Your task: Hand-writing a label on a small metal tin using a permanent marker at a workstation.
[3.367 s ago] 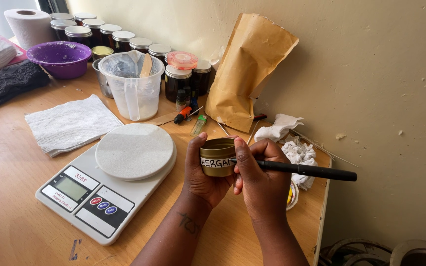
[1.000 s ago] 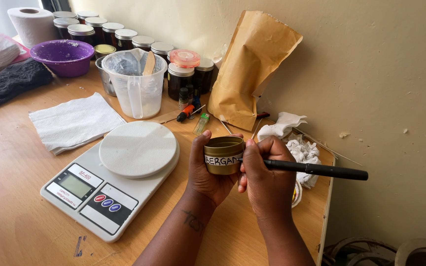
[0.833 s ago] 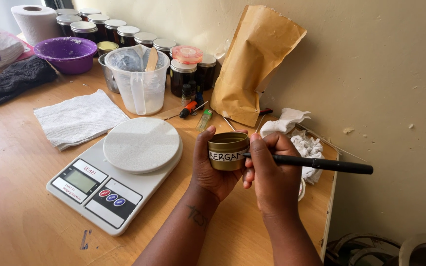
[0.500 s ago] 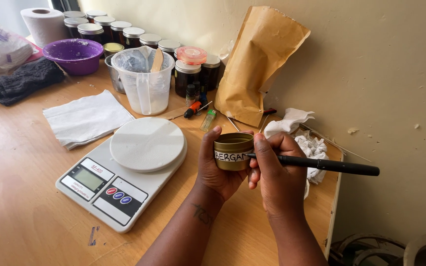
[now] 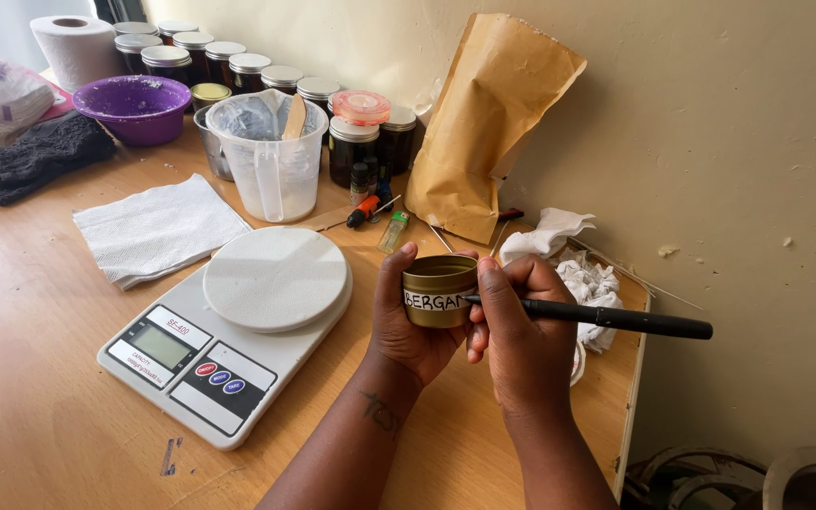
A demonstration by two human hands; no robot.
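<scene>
The pen tip has crept further along the white label since the earlier pictures, and more dark letters now sit on the label than before. The hands and the tin have hardly moved from their spot; only the camera has leaned in a bit.

The left hand (image 5: 413,326) cups a small gold tin (image 5: 438,291). Its fingers are curled round the tin from below and behind, with the thumb up by the rim on the left side. The tin is held in the air, just above the edge of the wooden table (image 5: 30,397), tipped so the label faces up.

The right hand (image 5: 517,331) pinches a black pen (image 5: 606,316). Its fingers are closed tight on the pen near the tip, and the tip touches the label at the end of the letters. The long end of the pen sticks out to the right, past the knuckles.

So it looks like the writing is partly done, with room left on the label.

Just left of the left hand's fingers is a white kitchen scale (image 5: 238,326). Beyond the fingertips stands a brown paper bag (image 5: 488,123), and crumpled white tissue (image 5: 583,269) lies behind the right hand.
</scene>
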